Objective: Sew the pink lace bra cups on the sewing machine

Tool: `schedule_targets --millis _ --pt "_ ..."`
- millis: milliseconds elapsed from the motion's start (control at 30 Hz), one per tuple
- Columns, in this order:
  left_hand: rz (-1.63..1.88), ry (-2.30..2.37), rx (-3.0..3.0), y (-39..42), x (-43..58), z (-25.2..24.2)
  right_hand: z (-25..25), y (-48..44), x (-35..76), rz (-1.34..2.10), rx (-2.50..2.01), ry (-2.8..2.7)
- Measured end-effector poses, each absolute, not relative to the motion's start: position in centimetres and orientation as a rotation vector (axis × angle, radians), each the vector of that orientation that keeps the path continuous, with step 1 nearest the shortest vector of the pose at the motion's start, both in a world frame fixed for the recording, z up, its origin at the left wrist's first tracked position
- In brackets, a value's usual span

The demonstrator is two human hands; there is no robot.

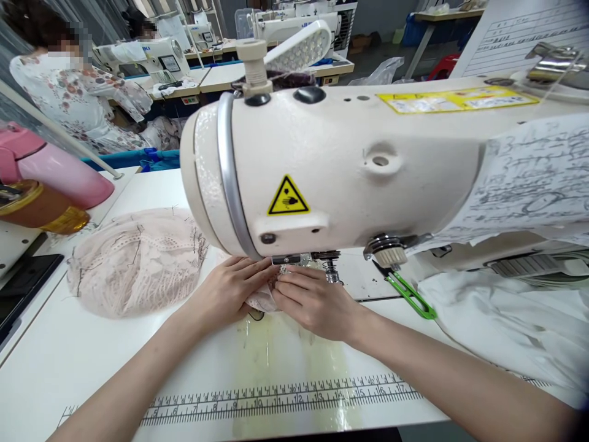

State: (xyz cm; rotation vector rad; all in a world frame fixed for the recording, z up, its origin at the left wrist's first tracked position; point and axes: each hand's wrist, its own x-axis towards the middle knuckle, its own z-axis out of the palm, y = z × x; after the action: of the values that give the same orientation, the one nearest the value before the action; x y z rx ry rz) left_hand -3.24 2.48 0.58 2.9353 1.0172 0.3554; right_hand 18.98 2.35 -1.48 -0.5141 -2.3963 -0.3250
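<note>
- Workshop space fills the background, with a second sewing machine (142,55) and a co-worker in a floral top (78,104) towards 10 o'clock from the wearer's hands.
- White sewing table (184,362) carries the work; a printed ruler scale (276,398) runs across it at 6 o'clock from the hands.
- Cream sewing machine head (331,159), with a yellow hand-warning triangle (289,197), looms just past the hands at 12 to 1 o'clock.
- Pale pink lace piece (261,299) lies on the table between both hands, partly covered by them: at 4 o'clock from the left hand (227,285), at 9 o'clock from the right hand (317,302).
- Left hand is palm down, fingers extended and resting over the piece; its thumb is hidden, so I cannot tell whether it pinches.
- Right hand has its fingers bent and closed on the lace edge, tips close to the left fingertips.
- Gathered pink lace bundle (138,264), with loose dark threads, sits apart at 9 o'clock.
- Green-handled thread snips (416,298) and, farther out, crumpled white cloth (506,319) lie near 3 o'clock.
- Pink bottle (64,172) leans into view at 10 o'clock.
</note>
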Motion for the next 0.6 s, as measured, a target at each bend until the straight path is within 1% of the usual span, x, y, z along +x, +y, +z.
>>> schedule_targets --millis 600 --pt "0.369 1.166 3.025 1.5 -1.6 0.8 -0.9 2.6 20.0 -0.322 -0.645 -2.445"
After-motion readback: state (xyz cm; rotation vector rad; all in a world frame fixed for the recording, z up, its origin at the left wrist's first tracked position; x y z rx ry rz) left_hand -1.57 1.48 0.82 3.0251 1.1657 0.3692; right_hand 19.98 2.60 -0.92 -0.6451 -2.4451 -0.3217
